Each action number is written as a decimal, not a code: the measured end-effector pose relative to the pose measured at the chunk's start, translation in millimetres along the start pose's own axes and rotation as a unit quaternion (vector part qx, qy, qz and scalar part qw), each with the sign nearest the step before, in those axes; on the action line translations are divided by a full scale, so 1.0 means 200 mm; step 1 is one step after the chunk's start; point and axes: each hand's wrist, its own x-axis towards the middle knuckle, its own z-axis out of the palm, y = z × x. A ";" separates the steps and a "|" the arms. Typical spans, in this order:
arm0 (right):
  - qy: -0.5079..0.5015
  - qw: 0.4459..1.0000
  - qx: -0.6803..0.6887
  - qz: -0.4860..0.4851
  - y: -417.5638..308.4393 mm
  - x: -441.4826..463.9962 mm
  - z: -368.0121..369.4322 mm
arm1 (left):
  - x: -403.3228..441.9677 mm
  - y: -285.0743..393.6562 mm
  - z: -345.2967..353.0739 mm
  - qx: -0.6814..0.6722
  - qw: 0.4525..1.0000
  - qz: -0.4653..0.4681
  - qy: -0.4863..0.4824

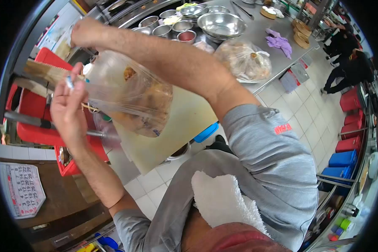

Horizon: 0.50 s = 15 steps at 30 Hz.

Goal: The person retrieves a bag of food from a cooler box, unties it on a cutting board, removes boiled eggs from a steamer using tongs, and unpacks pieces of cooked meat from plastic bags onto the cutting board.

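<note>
A clear plastic bag [143,98] holding brown food, whose kind I cannot make out, is in front of me above the pale cutting board [149,149]. My left hand [69,105] is at the bag's gathered left end, its fingers curled on the film. A small white and blue piece shows at these fingers. My right arm reaches across over the bag. My right hand [88,33] is closed at the upper left, and what its fingers hold is hidden. Another filled plastic bag [245,61] stands on the steel counter.
Metal bowls [222,25] and a purple cloth [278,43] are on the steel counter [260,25]. Red bins [33,119] stand at left, beside a calendar [23,189]. People in dark clothes [350,67] are at the far right, near red and blue tubs [342,159].
</note>
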 end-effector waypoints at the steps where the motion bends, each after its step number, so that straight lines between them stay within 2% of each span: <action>1: 0.036 0.999 0.004 -0.028 0.07 -0.06 -0.03 | 0.02 -0.08 0.09 0.005 1.000 -0.002 0.008; 3: -0.047 0.996 0.069 0.036 0.24 -0.20 -0.12 | 0.00 -0.22 0.30 0.040 0.998 -0.049 0.005; 5: -0.097 0.992 0.079 0.034 0.44 -0.36 -0.21 | -0.07 -0.52 0.47 0.102 0.994 -0.017 0.016; 6: -0.144 0.987 0.054 0.044 0.51 -0.45 -0.28 | -0.11 -0.55 0.62 0.172 0.985 -0.012 0.009; 7: -0.192 0.979 0.031 0.057 0.57 -0.54 -0.35 | -0.17 -0.58 0.76 0.242 0.970 -0.010 0.002; 9: -0.235 0.969 0.046 0.057 0.60 -0.72 -0.50 | -0.27 -0.79 0.86 0.437 0.899 0.009 -0.036; 10: -0.198 0.977 -0.078 -0.029 0.60 -0.86 -0.68 | -0.31 -0.85 0.96 0.440 0.897 0.005 -0.046; 11: -0.160 0.958 -0.207 -0.118 0.58 -0.96 -0.82 | -0.36 -0.89 1.02 0.461 0.886 0.007 -0.041; 13: -0.166 0.967 -0.175 -0.083 0.71 -1.02 -1.05 | -0.42 -0.93 1.07 0.482 0.876 0.011 -0.033; 14: -0.058 0.981 -0.141 -0.120 0.92 -1.09 -1.15 | -0.44 -0.93 1.04 0.493 0.870 -0.007 0.007; 15: -0.069 0.984 -0.159 0.034 0.85 -1.13 -1.40 | -0.47 -0.92 1.03 0.505 0.862 -0.027 0.046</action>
